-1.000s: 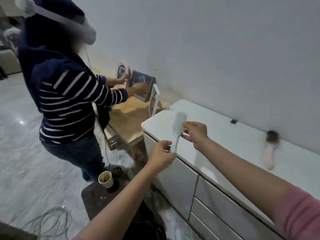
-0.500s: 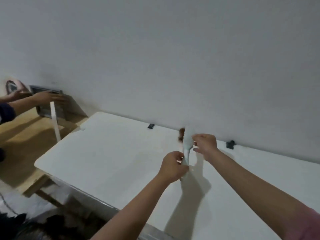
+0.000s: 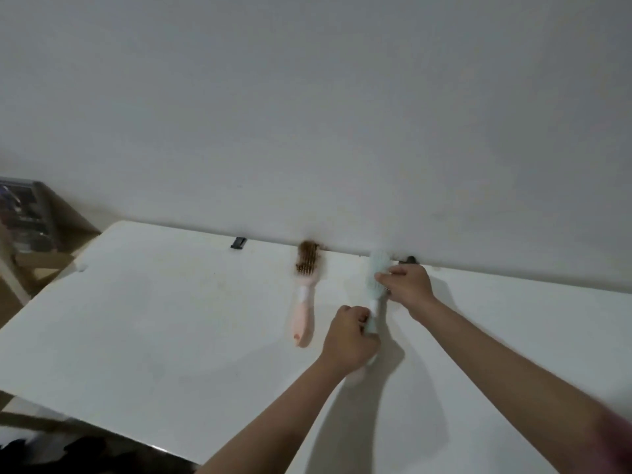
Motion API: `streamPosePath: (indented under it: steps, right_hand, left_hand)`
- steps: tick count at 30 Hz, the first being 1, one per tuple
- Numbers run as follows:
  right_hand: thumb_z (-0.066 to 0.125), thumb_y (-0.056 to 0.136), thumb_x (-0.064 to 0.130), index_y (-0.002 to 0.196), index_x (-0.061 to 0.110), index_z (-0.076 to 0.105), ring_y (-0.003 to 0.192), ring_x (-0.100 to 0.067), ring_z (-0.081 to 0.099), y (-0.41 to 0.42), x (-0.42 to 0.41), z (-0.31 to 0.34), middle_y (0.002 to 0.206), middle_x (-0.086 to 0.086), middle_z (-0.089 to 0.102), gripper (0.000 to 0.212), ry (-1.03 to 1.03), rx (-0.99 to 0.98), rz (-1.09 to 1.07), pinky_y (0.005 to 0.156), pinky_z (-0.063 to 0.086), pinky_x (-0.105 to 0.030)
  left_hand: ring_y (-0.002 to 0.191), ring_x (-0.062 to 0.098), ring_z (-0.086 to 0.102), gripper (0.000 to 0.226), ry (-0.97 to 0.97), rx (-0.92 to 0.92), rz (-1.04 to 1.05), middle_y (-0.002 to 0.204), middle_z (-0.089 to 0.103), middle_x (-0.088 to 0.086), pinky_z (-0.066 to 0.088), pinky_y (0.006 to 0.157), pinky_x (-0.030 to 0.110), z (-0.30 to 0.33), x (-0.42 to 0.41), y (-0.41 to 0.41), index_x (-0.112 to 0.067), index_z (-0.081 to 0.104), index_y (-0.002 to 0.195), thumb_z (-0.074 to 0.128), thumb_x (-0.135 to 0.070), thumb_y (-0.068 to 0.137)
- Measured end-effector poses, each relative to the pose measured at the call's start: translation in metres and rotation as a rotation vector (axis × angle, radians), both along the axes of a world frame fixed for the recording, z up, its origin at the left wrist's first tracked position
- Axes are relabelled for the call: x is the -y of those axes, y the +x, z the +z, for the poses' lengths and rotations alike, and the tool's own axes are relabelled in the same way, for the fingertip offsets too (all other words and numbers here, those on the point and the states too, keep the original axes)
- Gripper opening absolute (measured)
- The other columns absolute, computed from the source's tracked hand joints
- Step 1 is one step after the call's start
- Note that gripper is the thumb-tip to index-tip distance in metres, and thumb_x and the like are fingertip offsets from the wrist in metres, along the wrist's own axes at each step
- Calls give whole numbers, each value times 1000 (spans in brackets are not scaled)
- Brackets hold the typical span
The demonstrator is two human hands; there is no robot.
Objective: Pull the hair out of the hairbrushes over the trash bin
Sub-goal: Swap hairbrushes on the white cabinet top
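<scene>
A pale green hairbrush (image 3: 376,278) stands nearly upright over the white cabinet top (image 3: 171,319), close to the wall. My left hand (image 3: 350,340) grips its handle from below. My right hand (image 3: 407,285) pinches the bristle head at its right side. A pink hairbrush (image 3: 305,295) lies flat on the cabinet just left of my hands, its head full of brown hair and its handle pointing toward me. No trash bin is in view.
The white wall rises right behind the cabinet. Two small dark clips (image 3: 238,242) sit along the back edge. A wooden table with a dark framed screen (image 3: 24,217) is at the far left. A dark heap (image 3: 85,456) lies below the cabinet's front edge.
The view has swung from the floor and the other person to the cabinet top. Both hands carried the green brush to the right and toward the wall, beside the pink brush.
</scene>
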State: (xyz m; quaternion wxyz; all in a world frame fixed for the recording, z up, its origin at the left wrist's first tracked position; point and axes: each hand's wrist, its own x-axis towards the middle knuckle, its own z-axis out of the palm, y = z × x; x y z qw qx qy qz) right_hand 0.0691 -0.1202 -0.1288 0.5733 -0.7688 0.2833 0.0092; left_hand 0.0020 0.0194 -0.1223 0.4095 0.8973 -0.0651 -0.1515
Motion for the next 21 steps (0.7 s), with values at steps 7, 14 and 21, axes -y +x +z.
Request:
streamPosePath:
  steps: [7,14,21]
  right_hand:
    - [79,76,24,115,2,62,97,-24,66,-13,11,-9,105,-11,68,48,5,59,20,93,53,-40]
    - [67,87,29,120,5,60,90,-15,61,-33,19,-15,94,-2,65,40,-51,165,49,84,43,-22]
    - [62,88,18,109,5,64,80,-19,60,-29,7,-10,103,-9,64,24,-129,236,-104,77,42,-24]
  left_hand:
    - [91,13,41,25,36,53,-14,73,40,-15,38,75,24,-12,6,-1,-4,64,102,61,-7,77]
    - [101,16,57,42,1,130,111,115,55,5,43,86,18,-6,0,-6,-5,56,127,62,-17,87]
    - [109,28,56,34,89,304,398,117,57,10,48,86,34,4,-32,11,-6,61,118,60,-15,86]
